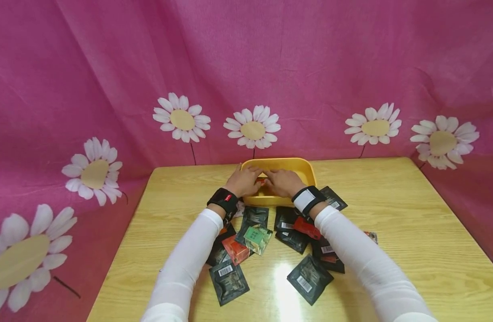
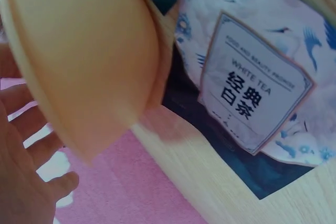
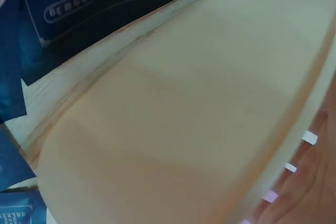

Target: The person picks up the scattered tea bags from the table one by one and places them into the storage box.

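Both hands inside yellow tray (image 1: 306,167), left hand (image 1: 243,180) and right hand (image 1: 283,182) pinching small red packet (image 1: 262,181)

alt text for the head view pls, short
Both hands, left hand and right hand, reach into a yellow tray on a wooden table. Dark, red and green tea sachets lie scattered nearer the camera, against a pink daisy backdrop.

Pink daisy-printed backdrop (image 1: 310,67) (draped), wooden table (image 1: 411,232).

A pale flat sachet with blue crane drawings (image 2: 257,77) bears a framed label reading "WHITE TEA" above the Chinese characters 经典白茶. Small print over that reads "FOOD AND BEAUTY PROMISE". Barcodes on the dark foil sachets (image 1: 229,281) are too small to read.
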### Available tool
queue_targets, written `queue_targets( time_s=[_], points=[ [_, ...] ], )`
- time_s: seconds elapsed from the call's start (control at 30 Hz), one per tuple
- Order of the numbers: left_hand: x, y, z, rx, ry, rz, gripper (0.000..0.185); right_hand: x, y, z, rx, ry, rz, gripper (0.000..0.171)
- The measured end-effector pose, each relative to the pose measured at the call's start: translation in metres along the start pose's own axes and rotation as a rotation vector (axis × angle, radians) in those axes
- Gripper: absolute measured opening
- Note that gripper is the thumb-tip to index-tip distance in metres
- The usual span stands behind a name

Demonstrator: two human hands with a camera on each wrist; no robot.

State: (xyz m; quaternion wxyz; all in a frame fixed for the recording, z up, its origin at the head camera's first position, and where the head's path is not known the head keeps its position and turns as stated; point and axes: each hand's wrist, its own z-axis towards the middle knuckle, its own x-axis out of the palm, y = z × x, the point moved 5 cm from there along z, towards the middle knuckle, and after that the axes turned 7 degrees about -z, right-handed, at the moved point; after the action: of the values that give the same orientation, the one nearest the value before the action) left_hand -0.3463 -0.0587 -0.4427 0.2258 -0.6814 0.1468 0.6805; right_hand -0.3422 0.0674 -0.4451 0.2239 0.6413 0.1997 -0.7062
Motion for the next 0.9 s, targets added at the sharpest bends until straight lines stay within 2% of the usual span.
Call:
queue_targets(
  time_s=[0.1,0.17,0.27,0.4,0.5,0.57,0.63,0.77,0.9],
  points=[
    [-0.011,-0.005,-0.013,0.026,-0.053,-0.042,0.052,-0.007,0.001,-0.01,-0.003,-0.024,-0.007,0.052],
    [-0.021,-0.009,-0.028,0.038,-0.101,-0.066,0.055,-0.015,0.005,-0.022,-0.021,-0.058,-0.012,0.055],
    [-0.036,-0.015,-0.059,0.062,-0.165,-0.071,0.06,-0.031,0.019,-0.044,-0.05,-0.138,-0.02,0.06],
    [-0.046,-0.025,-0.111,0.099,-0.212,-0.063,0.061,-0.05,0.048,-0.075,-0.096,-0.264,0.003,0.066],
    [-0.038,-0.031,-0.15,0.102,-0.187,-0.105,0.061,-0.049,0.073,-0.094,-0.152,-0.264,0.018,0.069],
    [-0.027,-0.033,-0.169,0.097,-0.146,-0.133,0.063,-0.04,0.088,-0.105,-0.193,-0.206,0.016,0.069],
    [-0.014,-0.035,-0.18,0.091,-0.101,-0.149,0.064,-0.028,0.101,-0.113,-0.226,-0.124,0.001,0.069],
    [0.009,-0.039,-0.186,0.099,-0.012,-0.182,0.066,-0.001,0.115,-0.122,-0.235,0.016,-0.021,0.072],
    [0.029,-0.044,-0.183,0.105,0.088,-0.215,0.066,0.018,0.12,-0.125,-0.228,0.067,-0.023,0.074]
  ],
)
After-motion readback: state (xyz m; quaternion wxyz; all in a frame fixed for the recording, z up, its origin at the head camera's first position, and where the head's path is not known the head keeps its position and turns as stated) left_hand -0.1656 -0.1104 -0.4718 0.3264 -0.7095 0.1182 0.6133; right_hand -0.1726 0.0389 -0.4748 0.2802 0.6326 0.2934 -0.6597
